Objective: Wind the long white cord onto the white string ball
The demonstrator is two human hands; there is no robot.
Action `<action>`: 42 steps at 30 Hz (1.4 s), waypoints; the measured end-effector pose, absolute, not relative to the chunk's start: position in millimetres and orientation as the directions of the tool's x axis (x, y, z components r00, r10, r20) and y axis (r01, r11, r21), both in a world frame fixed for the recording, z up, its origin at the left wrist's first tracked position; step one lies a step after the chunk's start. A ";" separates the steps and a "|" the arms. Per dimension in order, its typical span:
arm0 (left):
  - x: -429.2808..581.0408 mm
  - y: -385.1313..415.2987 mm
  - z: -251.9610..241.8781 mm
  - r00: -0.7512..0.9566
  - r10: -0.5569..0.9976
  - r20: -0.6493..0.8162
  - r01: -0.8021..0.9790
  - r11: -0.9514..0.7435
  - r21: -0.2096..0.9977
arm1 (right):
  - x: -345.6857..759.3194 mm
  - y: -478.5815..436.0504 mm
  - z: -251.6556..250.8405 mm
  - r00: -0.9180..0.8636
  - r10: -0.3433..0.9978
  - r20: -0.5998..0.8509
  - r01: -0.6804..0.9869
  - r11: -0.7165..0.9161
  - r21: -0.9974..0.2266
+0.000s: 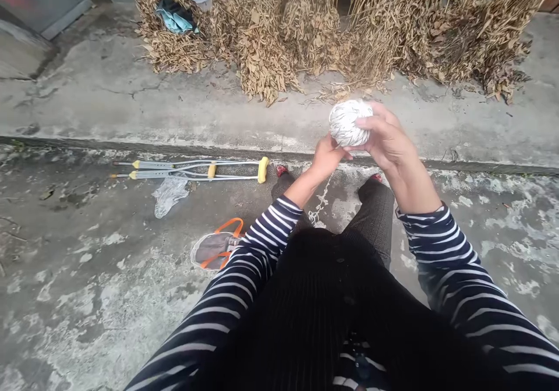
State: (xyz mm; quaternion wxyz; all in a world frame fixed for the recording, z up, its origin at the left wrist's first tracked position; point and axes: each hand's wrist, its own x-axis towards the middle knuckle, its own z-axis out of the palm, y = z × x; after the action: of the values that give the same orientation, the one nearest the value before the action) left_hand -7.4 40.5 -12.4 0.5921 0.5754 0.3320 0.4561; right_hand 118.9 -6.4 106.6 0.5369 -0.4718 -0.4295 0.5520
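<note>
A round ball of white yarn (348, 122) with thin dark flecks is held up in front of me, above the step's edge. My right hand (386, 134) grips it from the right, thumb on the near side and fingers curled around the back and underneath. Just below the ball, my left hand (327, 157) has its fingers drawn together against the ball's lower left side, on the yarn. A loose white strand (322, 198) hangs beneath my left hand, between my legs.
Dry leafy stalks (271, 35) lean along the back of a raised concrete step (174, 99). On the lower ground at left lie crutches (201, 169) with yellow pads, a clear plastic bag (171, 194) and a bag with orange handles (213, 250). A blue and black cloth (177, 15) rests on the stalks.
</note>
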 end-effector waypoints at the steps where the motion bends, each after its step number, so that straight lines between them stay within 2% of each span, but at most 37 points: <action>1: -2.7 38.8 -8.5 0.374 0.920 0.118 -0.190 -0.048 0.981 | 119.2 -5.4 107.6 0.019 0.998 -0.052 -0.176 -0.048 -0.983; 5: -6.0 17.2 -9.9 0.476 0.878 0.042 -0.245 0.087 0.966 | 132.4 0.9 111.7 0.053 0.999 0.001 -0.101 0.006 -0.995; 11: -40.6 -25.5 -28.3 0.670 0.734 -0.115 -0.150 0.285 0.947 | 149.6 11.3 102.0 0.224 0.954 0.198 0.067 0.188 -0.980; 15: -60.3 -35.0 -16.0 0.714 0.684 -0.149 -0.124 0.334 0.934 | 153.2 18.7 64.3 0.226 0.942 0.246 0.236 0.193 -0.953; 18: -71.0 -26.5 0.9 0.700 0.697 -0.157 -0.118 0.330 0.937 | 153.9 16.5 29.2 0.179 0.949 0.259 0.425 0.163 -0.890; 20: -75.0 -14.8 9.5 0.672 0.723 -0.164 -0.112 0.318 0.941 | 151.4 9.5 10.4 0.126 0.963 0.237 0.483 0.149 -0.863; 23: -76.3 5.2 15.1 0.624 0.754 -0.202 -0.063 0.307 0.950 | 144.4 -4.9 -6.8 0.040 0.988 0.149 0.436 0.117 -0.893; 28: -72.2 21.6 9.2 0.582 0.754 -0.305 0.066 0.329 0.942 | 137.3 -23.8 -15.7 -0.096 0.994 -0.048 0.229 -0.025 -0.973; 32: -67.5 15.5 -0.2 0.591 0.739 -0.324 0.065 0.356 0.932 | 133.4 -35.9 -22.3 -0.180 0.968 -0.173 0.082 -0.161 -0.984; 37: -68.7 16.5 -2.9 0.633 0.698 -0.335 0.130 0.331 0.935 | 125.0 -45.1 -32.5 -0.075 0.975 -0.211 0.067 -0.206 -0.976; 42: -82.2 37.3 -1.5 0.769 0.553 -0.322 0.285 0.155 0.946 | 133.4 -49.5 -26.4 -0.035 0.961 -0.274 0.101 -0.269 -0.958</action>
State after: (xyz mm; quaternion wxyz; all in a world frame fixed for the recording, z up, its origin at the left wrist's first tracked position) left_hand -82.2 37.3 -1.5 0.6865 0.6426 0.3259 0.0974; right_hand 133.4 -49.5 -26.4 0.3898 -0.5751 -0.4618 0.5514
